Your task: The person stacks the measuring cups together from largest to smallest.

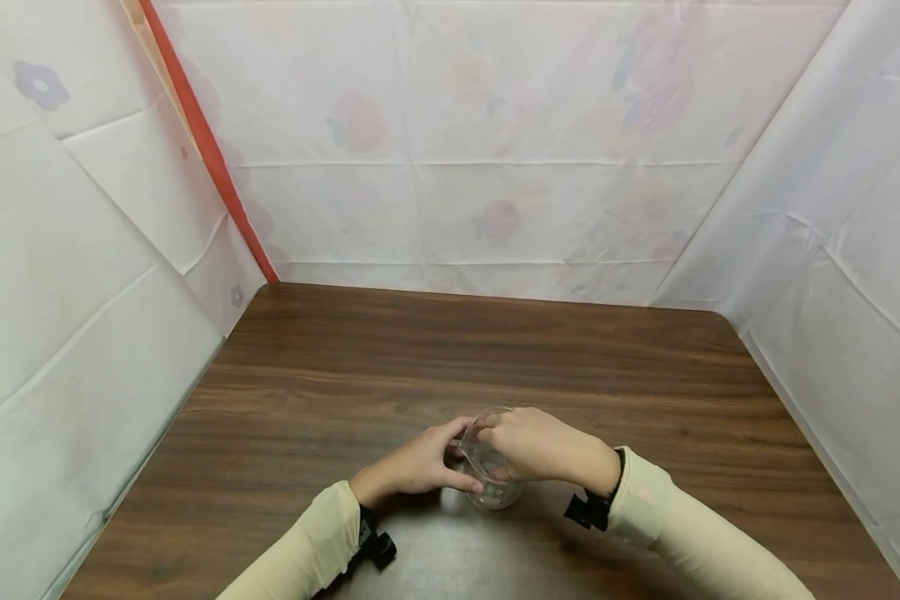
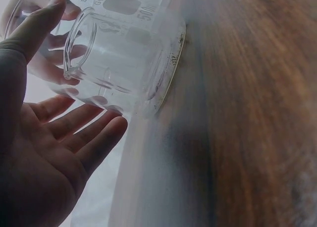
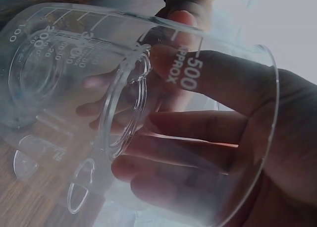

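Note:
A large clear glass beaker (image 1: 497,498) with white volume marks stands on the table in front of me. Around its side my left hand (image 1: 422,463) holds it, thumb on the near side and fingers spread along the far side. Inside sits a smaller glass beaker (image 2: 111,63), with its spout and rim visible through the outer wall. My right hand (image 1: 542,443) reaches in over the large beaker's mouth. In the right wrist view its thumb and fingers (image 3: 198,125) are at the small beaker's rim and appear to grip it. Exact contact is blurred by the glass.
The dark wooden table (image 1: 390,350) extends behind and beside the hands. Pale patterned sheeting (image 1: 457,150) closes off the back and both sides, and a red strip (image 1: 206,137) runs down the back left corner.

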`<action>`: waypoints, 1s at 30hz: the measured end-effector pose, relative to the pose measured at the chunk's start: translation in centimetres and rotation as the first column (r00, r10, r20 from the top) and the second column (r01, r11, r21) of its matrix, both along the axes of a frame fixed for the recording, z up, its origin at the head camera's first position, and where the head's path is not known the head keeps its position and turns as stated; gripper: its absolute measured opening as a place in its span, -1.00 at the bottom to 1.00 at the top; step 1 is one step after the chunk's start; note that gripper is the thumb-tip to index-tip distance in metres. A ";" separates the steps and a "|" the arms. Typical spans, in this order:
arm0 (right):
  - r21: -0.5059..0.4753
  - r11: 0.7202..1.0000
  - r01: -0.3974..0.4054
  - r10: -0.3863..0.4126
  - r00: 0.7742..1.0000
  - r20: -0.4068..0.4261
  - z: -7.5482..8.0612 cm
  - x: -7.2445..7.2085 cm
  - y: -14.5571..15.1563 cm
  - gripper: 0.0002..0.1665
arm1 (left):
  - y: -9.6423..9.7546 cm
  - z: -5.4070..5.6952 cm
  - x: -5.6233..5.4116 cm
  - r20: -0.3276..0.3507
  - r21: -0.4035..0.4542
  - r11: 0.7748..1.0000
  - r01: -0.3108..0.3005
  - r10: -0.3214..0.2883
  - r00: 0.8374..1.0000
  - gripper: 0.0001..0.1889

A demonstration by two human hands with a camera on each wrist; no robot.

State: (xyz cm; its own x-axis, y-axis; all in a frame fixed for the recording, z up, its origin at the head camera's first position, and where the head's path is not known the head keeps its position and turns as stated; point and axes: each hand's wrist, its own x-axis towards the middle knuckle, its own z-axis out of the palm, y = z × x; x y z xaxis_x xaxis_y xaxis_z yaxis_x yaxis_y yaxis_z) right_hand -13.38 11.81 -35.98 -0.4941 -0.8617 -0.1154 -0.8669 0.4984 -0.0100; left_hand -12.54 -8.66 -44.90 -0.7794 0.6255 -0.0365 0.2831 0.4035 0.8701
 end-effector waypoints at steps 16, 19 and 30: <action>-0.144 0.988 -0.048 0.051 0.999 0.016 0.8 -0.3 0.8 -0.60 | 0.1 -0.1 0.0 -0.011 0.016 1.000 -0.001 0.002 1.000 -0.12; -0.186 0.981 -0.063 0.066 0.998 0.007 1.0 -0.4 0.9 -0.62 | 0.1 -0.1 0.0 -0.012 0.011 1.000 0.001 -0.001 1.000 -0.13; -0.283 0.958 -0.046 0.049 0.999 0.005 1.9 -1.0 1.6 -0.71 | 0.1 0.0 0.1 -0.028 0.013 1.000 -0.001 0.001 1.000 -0.08</action>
